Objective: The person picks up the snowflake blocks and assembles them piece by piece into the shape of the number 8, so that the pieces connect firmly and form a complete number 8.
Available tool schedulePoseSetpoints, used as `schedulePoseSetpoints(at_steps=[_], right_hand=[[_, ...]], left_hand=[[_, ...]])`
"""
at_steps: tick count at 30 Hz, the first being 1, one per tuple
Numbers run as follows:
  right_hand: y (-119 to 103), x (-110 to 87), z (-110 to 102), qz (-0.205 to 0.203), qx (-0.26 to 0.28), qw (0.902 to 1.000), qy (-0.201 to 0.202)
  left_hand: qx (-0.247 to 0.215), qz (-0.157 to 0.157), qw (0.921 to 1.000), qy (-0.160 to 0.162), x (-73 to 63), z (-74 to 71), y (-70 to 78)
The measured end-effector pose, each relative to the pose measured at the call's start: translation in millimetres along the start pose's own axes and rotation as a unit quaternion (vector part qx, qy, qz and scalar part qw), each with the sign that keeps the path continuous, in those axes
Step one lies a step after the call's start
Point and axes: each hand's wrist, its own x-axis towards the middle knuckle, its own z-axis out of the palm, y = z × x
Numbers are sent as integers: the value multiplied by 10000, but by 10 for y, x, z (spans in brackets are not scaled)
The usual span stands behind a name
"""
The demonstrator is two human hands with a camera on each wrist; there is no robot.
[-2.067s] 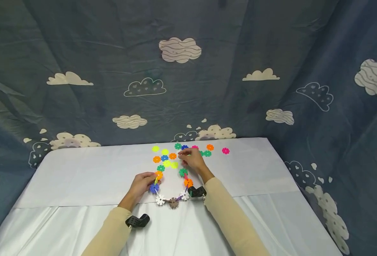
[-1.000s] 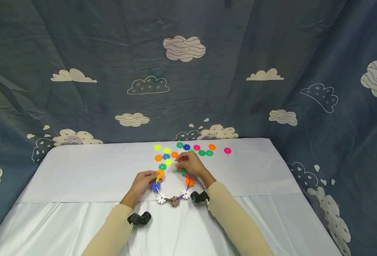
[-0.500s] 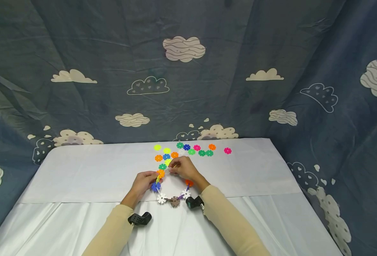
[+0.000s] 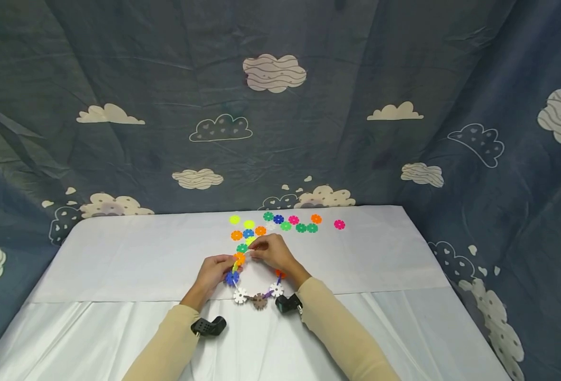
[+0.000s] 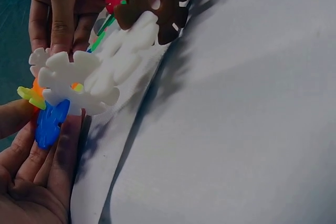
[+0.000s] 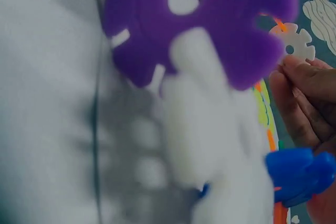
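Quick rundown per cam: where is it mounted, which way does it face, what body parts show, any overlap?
Head: looks forward and down at the white cloth-covered table; both beige sleeves, left hand and right hand on the ring of coloured plastic snowflake discs.
Left wrist: low by the cloth, faces the ring's white and brown discs; left hand in grip.
Right wrist: close behind a blurred purple disc; fingertips pinch a white disc.
Shared: the ring in all three.

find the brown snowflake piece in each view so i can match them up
Head: brown snowflake piece at the bottom of the ring, near the table edge.
Left wrist: brown snowflake piece at the top centre, above the white pieces.
Right wrist: not in view.
Shared landmark: the blue piece beside the left hand.
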Motion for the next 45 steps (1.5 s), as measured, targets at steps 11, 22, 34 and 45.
schedulePoseSetpoints(at_steps=[11,22,34,45], right_hand=[[-29,-32,21,-548,-191,9979,293],[0,-1,10,-439,-16,9990,-14],[51,3,-111,-174,251,9993,-236],[787,-129,-759,1609,-205,9455,2822]], left_hand=[[277,-41,9984,494,7,61,-6],[-55,166,9998,-72,-10,25,-11],[75,57,9969,-780,5,-24,36],[236,-49,9970,-736,43,-32,20]])
